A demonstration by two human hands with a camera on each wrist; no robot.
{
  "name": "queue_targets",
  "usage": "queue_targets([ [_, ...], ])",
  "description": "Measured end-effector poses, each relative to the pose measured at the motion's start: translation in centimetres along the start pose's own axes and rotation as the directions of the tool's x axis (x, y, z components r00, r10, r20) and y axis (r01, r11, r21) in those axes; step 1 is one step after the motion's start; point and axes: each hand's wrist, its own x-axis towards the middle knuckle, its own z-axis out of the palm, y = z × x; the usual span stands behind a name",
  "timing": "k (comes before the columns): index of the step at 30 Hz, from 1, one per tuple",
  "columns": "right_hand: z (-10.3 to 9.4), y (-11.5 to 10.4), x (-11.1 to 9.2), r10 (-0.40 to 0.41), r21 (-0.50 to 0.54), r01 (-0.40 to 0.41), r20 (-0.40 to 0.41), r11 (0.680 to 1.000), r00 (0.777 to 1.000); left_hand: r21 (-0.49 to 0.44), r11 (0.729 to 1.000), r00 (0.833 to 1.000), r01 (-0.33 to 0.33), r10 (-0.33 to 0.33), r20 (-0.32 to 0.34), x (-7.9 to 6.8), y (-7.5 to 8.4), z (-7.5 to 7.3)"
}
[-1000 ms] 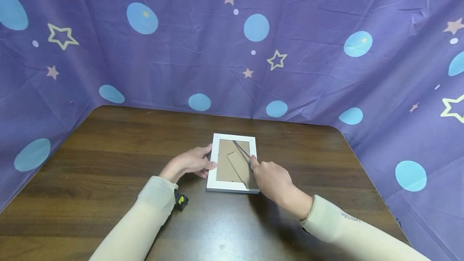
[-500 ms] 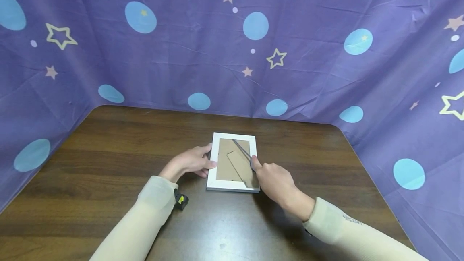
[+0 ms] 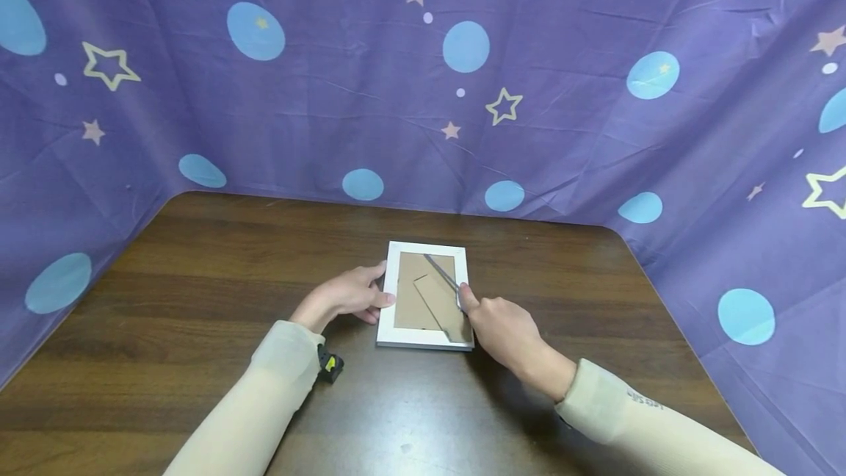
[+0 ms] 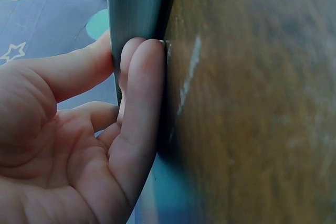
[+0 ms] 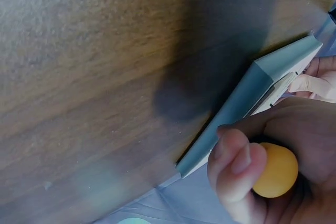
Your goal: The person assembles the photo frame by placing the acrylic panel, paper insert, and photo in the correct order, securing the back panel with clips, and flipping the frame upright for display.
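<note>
A white picture frame (image 3: pixel 426 339) lies back side up on the wooden table, its brown backing board (image 3: pixel 416 307) showing. At its left side, my left hand (image 3: pixel 346 296) holds the border, thumb on top and fingers against the side edge (image 4: pixel 139 9). My right hand (image 3: pixel 502 329) grips a screwdriver, fingers curled round its handle with the rounded yellow end (image 5: pixel 275 170) sticking out. The thin screwdriver shaft (image 3: pixel 440 272) slants across the backing, and its tip is at the far inner edge of the frame. The fist hides most of the handle.
The brown wooden table (image 3: pixel 218 278) extends on all sides of the frame. Behind it and at both sides hangs a purple curtain (image 3: pixel 370 79) with stars and blue dots. A black strap device (image 3: pixel 330 364) sits at the left wrist.
The right hand and screwdriver have shifted very slightly to the right. Left hand and picture frame stay in place.
</note>
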Motion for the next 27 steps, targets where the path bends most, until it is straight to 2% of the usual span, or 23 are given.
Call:
queue_targets([
  [12, -0.3, 0.1, 0.0, 0.007, 0.032, -0.006, -0.014, 0.999, 1.0, -0.012, 1.0, 1.0, 0.008, -0.008, -0.003, -0.1, 0.0, 0.0],
  [16, -0.6, 0.5, 0.1, 0.002, 0.089, -0.008, 0.065, 0.996, 0.998, -0.028, 1.0, 1.0, 0.014, -0.014, 0.0, 0.0, -0.1, 0.1],
  [20, -0.9, 1.7, 0.4, 0.003, 0.16, -0.031, 0.173, 0.987, 0.985, -0.04, 0.999, 1.0, 0.011, -0.01, 0.003, 0.0, -0.1, 0.2],
  [27, -1.4, 3.9, 1.2, -0.017, 0.302, -0.059, 0.241, 0.951, 0.97, -0.042, 0.999, 1.0, 0.019, -0.019, -0.002, 0.1, -0.1, 0.0],
])
